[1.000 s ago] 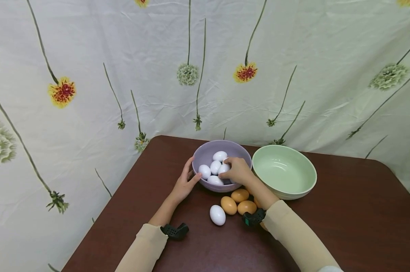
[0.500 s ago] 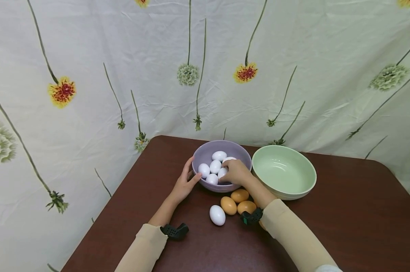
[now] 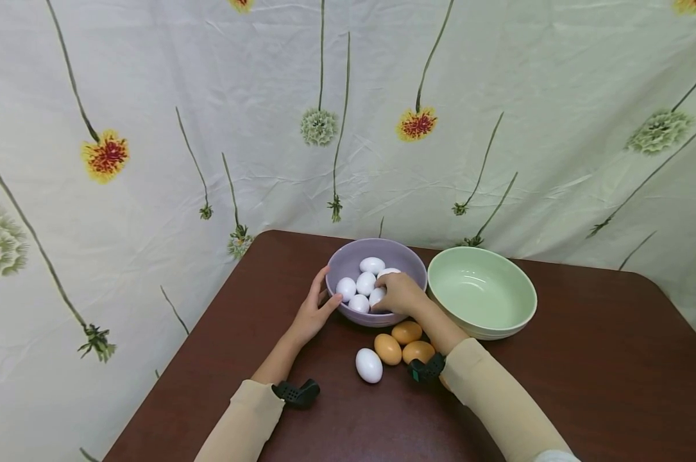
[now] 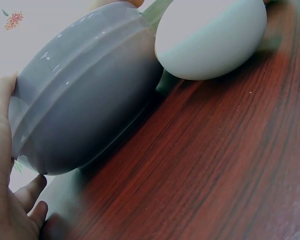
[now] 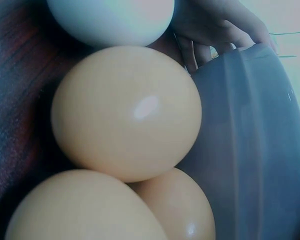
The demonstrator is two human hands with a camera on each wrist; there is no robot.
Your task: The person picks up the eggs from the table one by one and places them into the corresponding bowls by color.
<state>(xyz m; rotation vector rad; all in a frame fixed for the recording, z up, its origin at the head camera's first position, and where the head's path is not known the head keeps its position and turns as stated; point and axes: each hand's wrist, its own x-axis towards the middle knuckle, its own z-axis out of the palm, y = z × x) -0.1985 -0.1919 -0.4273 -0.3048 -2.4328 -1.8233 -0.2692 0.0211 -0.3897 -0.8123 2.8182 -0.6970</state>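
In the head view, a person's left hand (image 3: 312,312) holds the left side of a glossy lavender round bowl (image 3: 405,255), thumb at the near rim and fingers around the outer wall. The right hand (image 3: 404,294) reaches into this bowl from the right, its fingers and thumb curved around a smooth white egg (image 3: 377,296); other white eggs (image 3: 365,283) lie in the bowl beside it. Just right of the lavender bowl stands a glossy pale-green round bowl (image 3: 482,300). On the dark red-brown tabletop (image 3: 607,359), in front of the lavender bowl, lie a cluster of smooth orange-tan eggs (image 3: 388,350), some partly hidden by the right forearm, and a single white egg (image 3: 369,366) near their left. Both arms have cream sleeves (image 3: 498,398) and black wrist devices (image 3: 297,394). Behind the table hangs a pale cloth printed with flowers (image 3: 255,83). In the left wrist view, the left hand's digits press the lavender bowl's outside, and the single white egg looms large over streaked wood grain. In the right wrist view, the single white egg and three orange-tan eggs crowd together beside the bowl's outer wall, with left-hand fingers behind; the right hand's grasp cannot be made out there.
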